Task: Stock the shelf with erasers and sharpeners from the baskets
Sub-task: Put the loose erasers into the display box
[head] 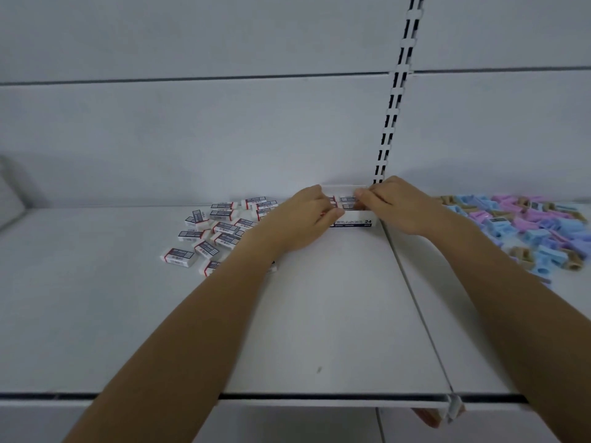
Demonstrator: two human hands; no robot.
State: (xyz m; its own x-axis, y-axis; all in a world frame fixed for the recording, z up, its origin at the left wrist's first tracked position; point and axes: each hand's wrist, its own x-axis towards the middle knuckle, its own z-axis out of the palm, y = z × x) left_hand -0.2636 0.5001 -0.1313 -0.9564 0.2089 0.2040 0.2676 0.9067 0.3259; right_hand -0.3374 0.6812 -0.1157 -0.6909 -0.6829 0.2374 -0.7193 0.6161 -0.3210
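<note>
A small white eraser box (pixel 355 222) marked "ERASER 24" stands at the back of the white shelf (pixel 319 314), with several erasers (pixel 348 202) packed inside. My left hand (pixel 303 215) grips the box's left end, thumb on its front. My right hand (pixel 393 206) reaches over the right end, and its curled fingers pinch the erasers in the box. A loose pile of white sleeved erasers (pixel 217 231) lies on the shelf to the left. Blue, pink and tan sharpeners (pixel 537 228) are heaped on the right.
A slotted upright (pixel 393 100) runs up the back wall behind the box. A seam (pixel 415 298) divides the shelf into two boards. The shelf's front edge (pixel 287 399) crosses the bottom of the view. No baskets are in view.
</note>
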